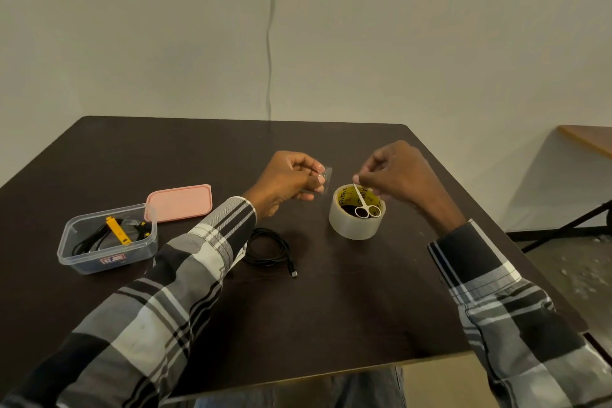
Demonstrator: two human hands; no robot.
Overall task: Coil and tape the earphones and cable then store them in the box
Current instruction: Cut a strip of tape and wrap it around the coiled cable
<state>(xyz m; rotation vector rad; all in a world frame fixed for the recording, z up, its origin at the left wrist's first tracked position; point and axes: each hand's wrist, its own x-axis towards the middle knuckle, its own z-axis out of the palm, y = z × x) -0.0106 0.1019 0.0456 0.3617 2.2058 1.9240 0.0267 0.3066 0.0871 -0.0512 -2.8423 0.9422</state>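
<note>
Both forearms, sleeved in plaid, are extended from the near edge of the table (99,149) toward its middle. The left hand (288,180) is raised above the surface, fingers curled, with a small clear strip of tape (327,179) pinched between thumb and fingertips. The right hand (397,172) is held toward the right edge, knuckles up, with the tip of small scissors (364,204) pinched.

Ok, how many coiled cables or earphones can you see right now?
2. One black cable lies coiled on the table near the left sleeve. The earphones, black with yellow parts, already sit in the clear box. More could be hidden under the sleeve.
</note>
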